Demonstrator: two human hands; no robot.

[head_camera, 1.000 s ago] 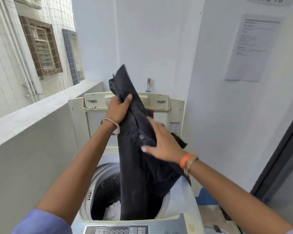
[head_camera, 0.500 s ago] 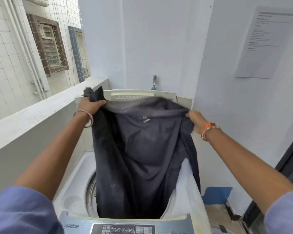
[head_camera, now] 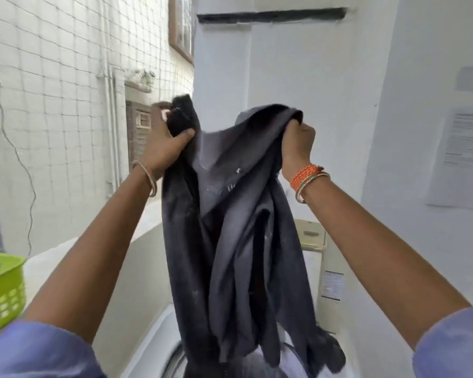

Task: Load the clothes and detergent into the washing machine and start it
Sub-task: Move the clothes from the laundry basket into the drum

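A dark grey garment [head_camera: 238, 241] hangs in front of me, held up high by its top edge. My left hand [head_camera: 164, 137] grips one upper corner and my right hand [head_camera: 296, 143] grips the other, both at about chest height. The cloth's lower end dangles over the washing machine [head_camera: 153, 347], whose white top and drum opening show at the bottom edge. The raised lid [head_camera: 311, 236] stands behind the garment, mostly hidden. No detergent is visible.
A lime green plastic basket [head_camera: 0, 290] sits on the white ledge [head_camera: 52, 257] at the left. White walls close in behind and to the right, with paper notices [head_camera: 464, 156] on the right wall. A netted opening looks onto a tiled building at left.
Both hands have lifted the garment higher and drawn closer together, so the cloth hangs bunched instead of spread wide. The view has tilted up; the control panel has dropped out of sight.
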